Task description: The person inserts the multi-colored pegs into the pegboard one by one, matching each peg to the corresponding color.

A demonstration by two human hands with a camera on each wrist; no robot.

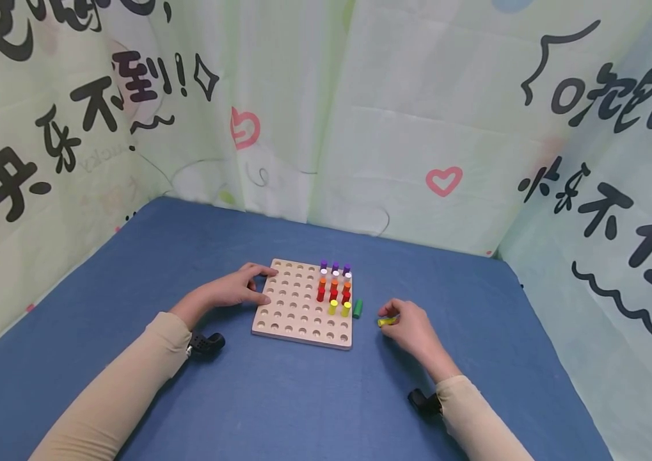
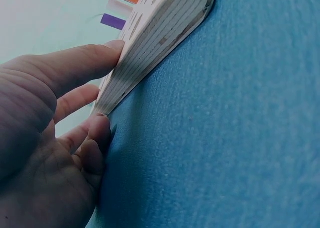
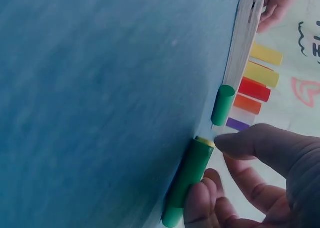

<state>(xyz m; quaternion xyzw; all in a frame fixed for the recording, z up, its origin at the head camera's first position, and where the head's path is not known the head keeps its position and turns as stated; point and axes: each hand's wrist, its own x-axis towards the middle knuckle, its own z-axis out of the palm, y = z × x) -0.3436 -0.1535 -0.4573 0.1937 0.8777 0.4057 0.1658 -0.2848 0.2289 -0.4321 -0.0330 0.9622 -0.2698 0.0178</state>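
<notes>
A light wooden pegboard (image 1: 297, 307) lies on the blue table, with rows of round holes. Coloured pegs stand upright at its right side: three purple, three white, three orange, three red and two yellow pegs (image 1: 340, 308). My left hand (image 1: 232, 288) rests at the board's left edge, the extended thumb (image 2: 92, 58) touching its side. To the right of the board, my right hand (image 1: 409, 326) pinches a yellow peg (image 1: 386, 321) low over the table. In the right wrist view, a green length (image 3: 191, 170) with a yellow end shows at those fingers.
A green peg (image 1: 357, 308) lies on the table right beside the board's right edge. Pale printed curtains (image 1: 331, 128) close in the blue table (image 1: 308, 403) at the back and both sides.
</notes>
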